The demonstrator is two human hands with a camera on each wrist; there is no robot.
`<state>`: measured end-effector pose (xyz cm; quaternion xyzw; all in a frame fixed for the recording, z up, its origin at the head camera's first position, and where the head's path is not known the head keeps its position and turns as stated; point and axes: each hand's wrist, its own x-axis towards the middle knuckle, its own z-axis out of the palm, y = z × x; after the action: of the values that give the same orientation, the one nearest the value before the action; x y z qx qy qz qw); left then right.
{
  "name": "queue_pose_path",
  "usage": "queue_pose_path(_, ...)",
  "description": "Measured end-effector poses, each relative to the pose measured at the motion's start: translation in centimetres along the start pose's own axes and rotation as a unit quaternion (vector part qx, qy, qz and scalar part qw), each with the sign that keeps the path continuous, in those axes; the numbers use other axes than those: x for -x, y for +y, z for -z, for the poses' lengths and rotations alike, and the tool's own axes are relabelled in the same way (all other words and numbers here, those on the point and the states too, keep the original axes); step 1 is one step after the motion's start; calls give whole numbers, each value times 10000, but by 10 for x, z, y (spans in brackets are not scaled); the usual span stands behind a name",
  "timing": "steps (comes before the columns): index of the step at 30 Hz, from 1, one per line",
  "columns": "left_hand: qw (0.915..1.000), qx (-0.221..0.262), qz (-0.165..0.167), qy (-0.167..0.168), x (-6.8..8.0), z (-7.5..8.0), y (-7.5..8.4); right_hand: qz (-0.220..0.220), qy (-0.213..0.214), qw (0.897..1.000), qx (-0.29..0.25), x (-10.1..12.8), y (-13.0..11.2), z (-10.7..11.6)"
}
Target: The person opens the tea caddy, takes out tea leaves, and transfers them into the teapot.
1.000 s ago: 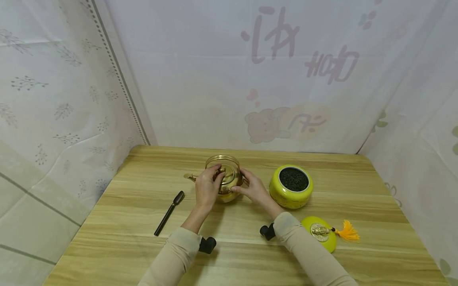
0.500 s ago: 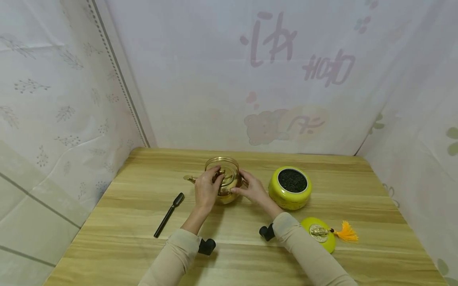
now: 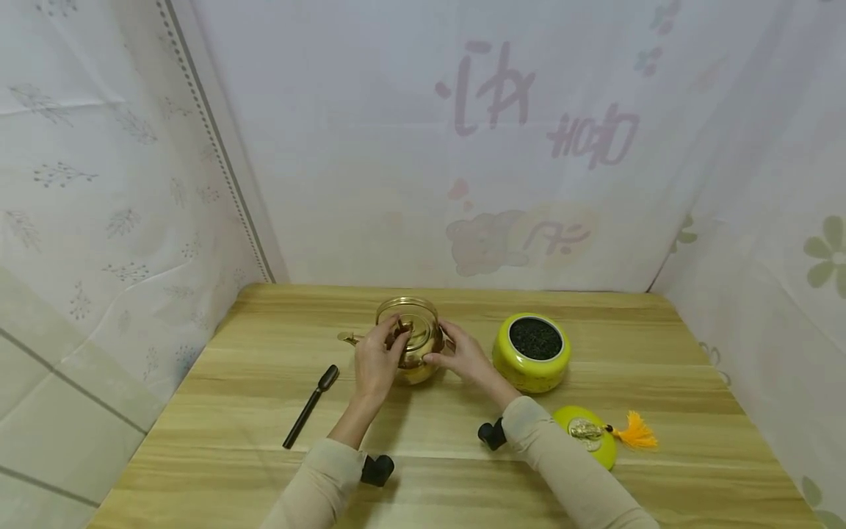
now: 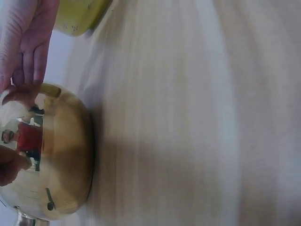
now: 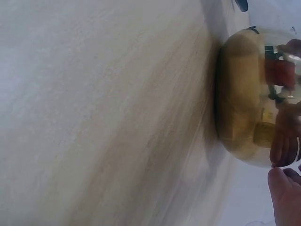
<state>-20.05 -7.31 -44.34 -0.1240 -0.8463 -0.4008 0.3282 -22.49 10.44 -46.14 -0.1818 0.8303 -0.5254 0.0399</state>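
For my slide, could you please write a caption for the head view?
Both hands, left hand and right hand, touch a golden teapot beside an open yellow tea jar.

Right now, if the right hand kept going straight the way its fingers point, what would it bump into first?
The right hand points left and slightly away, and its fingertips already touch the golden teapot. So it would probably just push into the teapot's side first.

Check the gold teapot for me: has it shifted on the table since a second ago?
No. The gold teapot keeps its spot between the black scoop and the yellow jar; the whole view drifted together, so only the camera moved.
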Motion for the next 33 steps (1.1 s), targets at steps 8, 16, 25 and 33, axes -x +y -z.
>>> queue_pose_path(8, 9958, 869, -103, 258, 18, 5, 5, -11, 338, 9993, -129, 14, -2, 9)
queue_pose_path(16, 9899, 1409, -4, 175, 32, 1, 17, 84, 399, 9987, -290, 42, -9, 26)
queue_pose_path(25, 9839, 1785, 35, -53, 38, -11, 34, 512, 586, 9967, -245, 75, -8, 46)
queue_pose_path(33, 9792, 2017, -82, -220, 39, -21, 38, 573, 869, 9944, -188, 96, -9, 61)
